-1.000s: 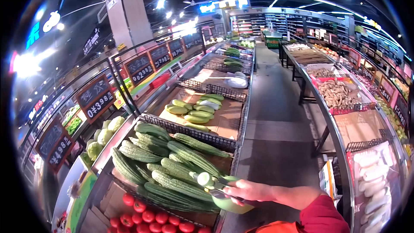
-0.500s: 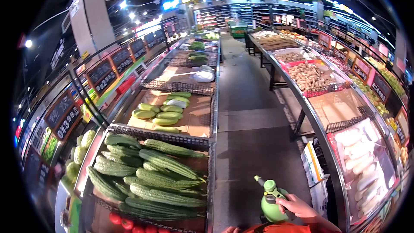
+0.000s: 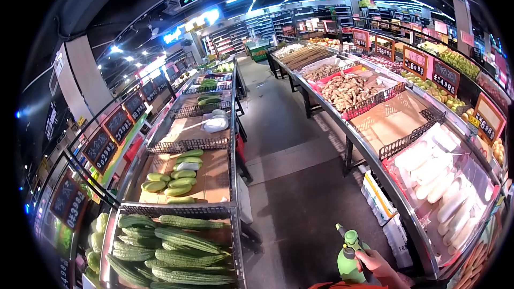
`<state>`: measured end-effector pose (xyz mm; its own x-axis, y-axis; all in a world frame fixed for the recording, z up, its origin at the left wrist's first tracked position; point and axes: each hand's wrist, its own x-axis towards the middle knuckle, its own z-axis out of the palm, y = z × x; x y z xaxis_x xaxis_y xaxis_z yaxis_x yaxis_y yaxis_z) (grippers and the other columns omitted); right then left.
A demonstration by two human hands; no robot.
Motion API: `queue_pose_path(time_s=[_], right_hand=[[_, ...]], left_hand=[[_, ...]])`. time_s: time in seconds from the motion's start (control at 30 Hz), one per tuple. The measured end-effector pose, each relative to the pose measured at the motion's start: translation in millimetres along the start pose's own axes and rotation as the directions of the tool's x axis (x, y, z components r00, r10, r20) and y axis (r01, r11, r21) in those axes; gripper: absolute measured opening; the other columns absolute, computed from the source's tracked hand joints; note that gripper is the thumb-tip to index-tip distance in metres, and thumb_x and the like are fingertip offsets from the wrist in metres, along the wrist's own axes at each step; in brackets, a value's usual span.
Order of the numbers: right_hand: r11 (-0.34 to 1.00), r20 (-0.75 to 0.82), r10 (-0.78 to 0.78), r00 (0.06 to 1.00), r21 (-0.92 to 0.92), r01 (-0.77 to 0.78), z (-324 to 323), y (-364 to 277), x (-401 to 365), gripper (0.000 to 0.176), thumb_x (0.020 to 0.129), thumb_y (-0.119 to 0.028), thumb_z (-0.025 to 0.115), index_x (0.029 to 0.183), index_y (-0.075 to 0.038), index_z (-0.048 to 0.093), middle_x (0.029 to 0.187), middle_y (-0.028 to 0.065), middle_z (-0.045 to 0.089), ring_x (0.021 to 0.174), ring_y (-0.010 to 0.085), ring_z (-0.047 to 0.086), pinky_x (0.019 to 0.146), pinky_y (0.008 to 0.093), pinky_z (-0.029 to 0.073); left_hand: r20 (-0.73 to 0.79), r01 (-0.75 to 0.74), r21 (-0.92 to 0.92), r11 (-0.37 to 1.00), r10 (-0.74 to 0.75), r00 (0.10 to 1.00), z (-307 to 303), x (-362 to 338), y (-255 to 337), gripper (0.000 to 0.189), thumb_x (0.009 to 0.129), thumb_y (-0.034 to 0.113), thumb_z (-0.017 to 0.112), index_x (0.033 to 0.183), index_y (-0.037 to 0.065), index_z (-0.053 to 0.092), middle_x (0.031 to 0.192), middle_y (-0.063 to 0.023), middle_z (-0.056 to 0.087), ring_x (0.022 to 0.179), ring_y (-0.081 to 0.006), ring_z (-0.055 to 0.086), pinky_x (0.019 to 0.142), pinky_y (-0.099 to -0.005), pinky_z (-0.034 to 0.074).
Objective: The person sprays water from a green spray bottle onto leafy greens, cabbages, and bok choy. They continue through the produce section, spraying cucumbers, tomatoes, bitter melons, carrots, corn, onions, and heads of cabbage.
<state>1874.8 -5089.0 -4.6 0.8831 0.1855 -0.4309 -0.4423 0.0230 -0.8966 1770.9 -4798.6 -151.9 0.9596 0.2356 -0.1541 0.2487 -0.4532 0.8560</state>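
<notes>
My right hand [image 3: 375, 264] grips a green spray bottle [image 3: 349, 259] by its trigger handle, low in the view over the grey aisle floor. The bottle's nozzle points up and to the left. An orange-red sleeve shows at the bottom edge. The hand is between the left stall of bitter gourds [image 3: 171, 249] and the right stall of white radishes [image 3: 431, 182]. My left hand is out of view.
Left stalls hold bitter gourds, pale green melons [image 3: 172, 179] and price boards [image 3: 101, 150]. The right counter [image 3: 396, 198] carries radishes, ginger [image 3: 348, 90] and fruit behind price signs. Cartons [image 3: 380, 203] lean under the right counter. The aisle [image 3: 278, 144] runs toward far shelves.
My right hand has drawn the spray bottle away from the bitter gourds and to the right, over the aisle. The view has swung right, toward the radish stall.
</notes>
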Motion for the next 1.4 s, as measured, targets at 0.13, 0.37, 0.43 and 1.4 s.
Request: queue_pose_path(time_s=[0.13,0.37,0.43,1.4], right_hand=[[0.998,-0.052,-0.016,0.999,-0.054,0.013,-12.8,-33.4,-15.9,0.03,0.087,-0.026,0.047,0.079,0.002,0.055,0.06,0.0053,0.053,0.057,0.013,0.05,0.056,0.0251,0.039],[1.0,-0.234,-0.009,0.972,-0.013,0.006,-67.3,18.1,-2.2,0.024,0.089,-0.026,0.049,0.082,-0.005,0.058,0.059,-0.0037,0.047,0.052,0.0054,0.043,0.047,0.022,0.033],[0.999,-0.276,0.042,0.96,0.043,-0.031,-84.5,33.2,-1.5,0.023,0.089,-0.026,0.05,0.086,-0.005,0.058,0.061,-0.0038,0.048,0.054,0.0055,0.044,0.048,0.0214,0.033],[0.802,-0.817,0.473,0.328,0.554,0.223,36.2,28.3,-124.4,0.041,0.086,-0.045,0.05,0.082,-0.005,0.058,0.061,0.0002,0.052,0.055,0.0077,0.048,0.052,0.0215,0.039]], left_hand=[[0.025,-0.029,-0.002,1.0,0.029,0.999,19.1,21.7,28.1,0.022,0.084,0.024,0.054,0.081,0.003,0.059,0.06,-0.0097,0.051,0.056,-0.0159,0.047,0.051,-0.0323,0.04],[0.082,-0.073,0.008,0.997,0.072,0.994,54.1,47.5,60.2,0.021,0.084,0.024,0.054,0.081,0.003,0.059,0.06,-0.0098,0.051,0.056,-0.0163,0.048,0.052,-0.0324,0.041],[0.101,-0.093,0.009,0.996,0.091,0.991,63.4,57.1,66.7,0.021,0.083,0.024,0.054,0.081,0.003,0.059,0.06,-0.0098,0.051,0.056,-0.0164,0.048,0.052,-0.0325,0.041],[0.945,-0.551,-0.319,0.771,0.217,-0.243,250.9,188.5,151.9,0.019,0.083,0.022,0.054,0.081,0.004,0.06,0.06,-0.0101,0.052,0.059,-0.0183,0.05,0.055,-0.0331,0.042]])
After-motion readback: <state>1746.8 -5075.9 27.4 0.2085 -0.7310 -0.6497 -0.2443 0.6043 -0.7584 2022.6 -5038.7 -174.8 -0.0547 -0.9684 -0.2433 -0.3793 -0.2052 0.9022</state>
